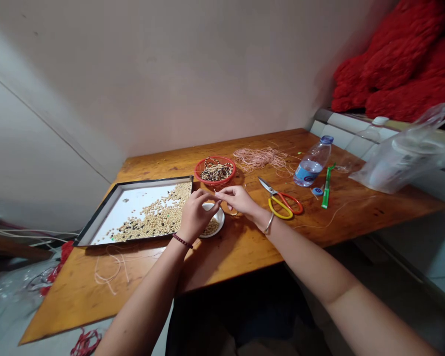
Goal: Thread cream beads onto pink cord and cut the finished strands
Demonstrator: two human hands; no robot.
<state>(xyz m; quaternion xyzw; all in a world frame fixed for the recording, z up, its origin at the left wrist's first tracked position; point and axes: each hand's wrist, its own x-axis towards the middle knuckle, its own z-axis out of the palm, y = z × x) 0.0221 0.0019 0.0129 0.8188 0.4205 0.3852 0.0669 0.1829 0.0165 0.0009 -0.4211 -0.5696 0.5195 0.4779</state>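
Note:
My left hand [195, 213] and my right hand [239, 199] meet fingertip to fingertip above a small white dish [218, 222] of tan beads. Both hands are pinched closed on something too small to make out, perhaps a bead and a thread. A beaded band circles my left wrist and a silver bangle my right. To the left lies a shallow white tray [107, 213] strewn with tan beads. Just beyond my hands stands a red basket [215, 171] with strung beads in it.
On the wooden table [244, 247] lie scissors with red and yellow handles [284, 202], a heap of pink cord [261, 157], a water bottle on its side [312, 162], a green tool [327, 185] and a clear plastic bag [404, 158]. Red fluffy material [400, 59] is piled at the back right.

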